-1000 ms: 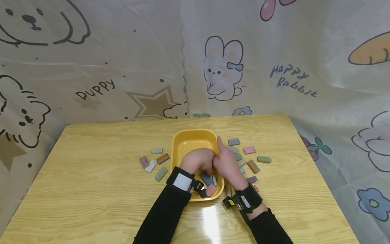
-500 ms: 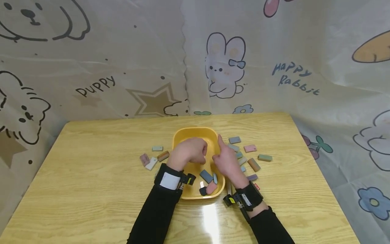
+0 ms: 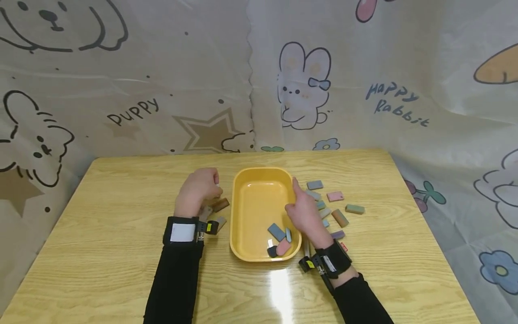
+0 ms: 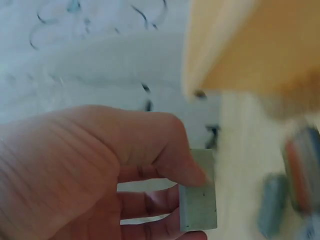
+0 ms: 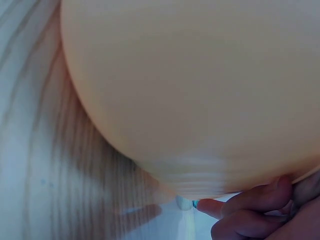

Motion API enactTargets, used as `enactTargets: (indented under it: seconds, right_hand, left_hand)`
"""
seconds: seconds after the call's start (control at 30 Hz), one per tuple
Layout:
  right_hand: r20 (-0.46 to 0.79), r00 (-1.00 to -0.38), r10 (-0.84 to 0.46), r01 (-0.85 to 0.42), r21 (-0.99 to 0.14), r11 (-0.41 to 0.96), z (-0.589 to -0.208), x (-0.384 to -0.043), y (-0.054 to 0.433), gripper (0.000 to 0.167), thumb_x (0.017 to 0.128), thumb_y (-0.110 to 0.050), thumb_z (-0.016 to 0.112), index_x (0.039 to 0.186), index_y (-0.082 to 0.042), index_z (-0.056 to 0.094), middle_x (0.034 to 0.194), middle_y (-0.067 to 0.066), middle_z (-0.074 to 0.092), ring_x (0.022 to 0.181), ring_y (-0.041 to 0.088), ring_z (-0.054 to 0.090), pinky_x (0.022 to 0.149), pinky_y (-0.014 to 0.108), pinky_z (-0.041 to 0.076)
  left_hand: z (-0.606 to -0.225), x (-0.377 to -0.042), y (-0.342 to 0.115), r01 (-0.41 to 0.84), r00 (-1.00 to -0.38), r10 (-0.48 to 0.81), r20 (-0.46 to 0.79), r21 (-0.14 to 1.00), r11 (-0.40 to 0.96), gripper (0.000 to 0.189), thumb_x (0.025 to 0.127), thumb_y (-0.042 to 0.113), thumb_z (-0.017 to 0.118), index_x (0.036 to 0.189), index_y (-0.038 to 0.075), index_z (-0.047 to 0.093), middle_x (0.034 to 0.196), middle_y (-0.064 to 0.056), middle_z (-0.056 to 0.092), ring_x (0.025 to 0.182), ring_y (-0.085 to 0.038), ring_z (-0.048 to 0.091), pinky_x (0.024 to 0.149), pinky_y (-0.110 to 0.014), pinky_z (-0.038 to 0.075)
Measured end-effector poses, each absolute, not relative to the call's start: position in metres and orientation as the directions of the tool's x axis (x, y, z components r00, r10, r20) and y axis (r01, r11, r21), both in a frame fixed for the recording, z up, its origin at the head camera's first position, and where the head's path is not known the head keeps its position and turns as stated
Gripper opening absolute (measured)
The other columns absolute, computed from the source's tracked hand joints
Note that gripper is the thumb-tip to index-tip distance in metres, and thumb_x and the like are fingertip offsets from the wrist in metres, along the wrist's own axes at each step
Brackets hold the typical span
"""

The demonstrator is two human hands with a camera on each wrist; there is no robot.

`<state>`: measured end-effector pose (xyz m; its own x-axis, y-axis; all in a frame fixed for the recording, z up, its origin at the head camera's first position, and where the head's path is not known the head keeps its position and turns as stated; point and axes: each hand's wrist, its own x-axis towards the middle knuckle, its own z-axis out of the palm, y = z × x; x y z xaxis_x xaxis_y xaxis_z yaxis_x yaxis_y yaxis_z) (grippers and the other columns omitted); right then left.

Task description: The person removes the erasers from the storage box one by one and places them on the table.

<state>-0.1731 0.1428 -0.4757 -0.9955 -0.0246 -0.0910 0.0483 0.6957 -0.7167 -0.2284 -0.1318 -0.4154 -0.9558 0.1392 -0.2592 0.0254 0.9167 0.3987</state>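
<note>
My left hand [image 3: 196,191] is left of the yellow plastic basin [image 3: 232,211]. In the left wrist view, its thumb and fingers pinch a pale green rectangular block [image 4: 199,207]. A brown block [image 3: 220,205] lies just beside that hand, and others are partly covered by it. My right hand [image 3: 305,213] grips the basin's right rim, thumb over the inner side and index finger pointing along the edge. In the right wrist view, curled fingers [image 5: 250,215] lie against the basin's outer wall [image 5: 200,100]. Inside the basin's near end are a blue block [image 3: 277,232], a pink block [image 3: 283,247] and a dark piece [image 3: 272,251].
Right of the basin several loose blocks are scattered, among them a pink one [image 3: 335,196], a green one [image 3: 355,209] and a brown one [image 3: 340,218]. The wooden table [image 3: 121,252] meets a printed cloth backdrop [image 3: 162,81] behind it.
My left hand has come out of the basin and moved left to the blocks on the table, where it now pinches the pale green one. The right hand stays on the basin's rim.
</note>
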Motion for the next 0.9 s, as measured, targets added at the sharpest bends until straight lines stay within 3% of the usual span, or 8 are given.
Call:
enactTargets:
  seconds: [0.07, 0.3, 0.43, 0.63, 0.77, 0.9]
  right_hand:
    - [-0.096, -0.995, -0.027, 0.050, -0.719, 0.694, -0.475, -0.173, 0.143, 0.079, 0.086, -0.003, 0.054, 0.155, -0.006, 0.016, 0.091, 0.021, 0.063, 0.042, 0.017, 0.046, 0.045, 0.031, 0.043]
    - [-0.094, -0.995, -0.034, 0.045, -0.726, 0.686, -0.475, -0.173, 0.144, 0.079, 0.086, -0.002, 0.054, 0.155, -0.005, 0.016, 0.123, 0.027, 0.058, 0.043, 0.017, 0.046, 0.047, 0.030, 0.044]
    - [-0.095, -0.995, -0.032, 0.046, -0.722, 0.690, -0.475, -0.172, 0.144, 0.079, 0.086, -0.003, 0.054, 0.155, -0.006, 0.016, 0.113, 0.026, 0.062, 0.042, 0.016, 0.044, 0.046, 0.030, 0.043]
    - [-0.089, -0.996, -0.031, 0.042, -0.715, 0.698, -0.475, -0.173, 0.143, 0.079, 0.086, -0.003, 0.054, 0.155, -0.005, 0.016, 0.092, 0.021, 0.063, 0.043, 0.017, 0.045, 0.046, 0.030, 0.044]
    - [-0.087, -0.996, -0.032, 0.040, -0.714, 0.699, -0.475, -0.173, 0.143, 0.078, 0.086, -0.003, 0.053, 0.155, -0.005, 0.016, 0.097, 0.022, 0.064, 0.043, 0.017, 0.046, 0.047, 0.031, 0.044]
    - [-0.086, -0.996, -0.035, 0.037, -0.714, 0.699, -0.474, -0.173, 0.143, 0.078, 0.086, -0.003, 0.053, 0.155, -0.004, 0.016, 0.112, 0.026, 0.062, 0.044, 0.017, 0.046, 0.048, 0.030, 0.044]
  left_hand:
    - [-0.423, -0.230, -0.142, -0.014, -0.958, 0.103, -0.266, 0.406, 0.914, 0.009, 0.081, 0.008, 0.059, 0.088, 0.005, 0.054, 0.082, -0.010, 0.053, 0.066, -0.024, 0.052, 0.052, -0.033, 0.042]
    - [-0.448, -0.235, -0.162, -0.082, -0.969, 0.022, -0.248, 0.403, 0.912, 0.007, 0.081, 0.002, 0.059, 0.086, 0.002, 0.056, 0.078, -0.010, 0.053, 0.064, -0.021, 0.050, 0.052, -0.029, 0.039]
    - [-0.456, -0.237, -0.168, -0.083, -0.964, 0.028, -0.266, 0.396, 0.914, 0.008, 0.082, 0.002, 0.058, 0.089, 0.001, 0.058, 0.081, -0.011, 0.056, 0.064, -0.021, 0.054, 0.055, -0.030, 0.042]
    - [-0.448, -0.237, -0.168, -0.048, -0.975, 0.038, -0.218, 0.375, 0.926, 0.013, 0.084, 0.007, 0.057, 0.095, 0.001, 0.058, 0.092, -0.014, 0.056, 0.077, -0.026, 0.054, 0.061, -0.035, 0.043]
    - [-0.431, -0.235, -0.154, 0.022, -0.990, 0.073, -0.123, 0.372, 0.928, 0.020, 0.086, 0.014, 0.058, 0.103, 0.003, 0.060, 0.094, -0.012, 0.058, 0.077, -0.026, 0.053, 0.060, -0.036, 0.043]
    - [-0.411, -0.229, -0.127, 0.150, -0.981, 0.186, -0.051, 0.401, 0.904, 0.021, 0.088, 0.021, 0.057, 0.104, 0.008, 0.061, 0.091, -0.008, 0.059, 0.075, -0.024, 0.054, 0.064, -0.037, 0.045]
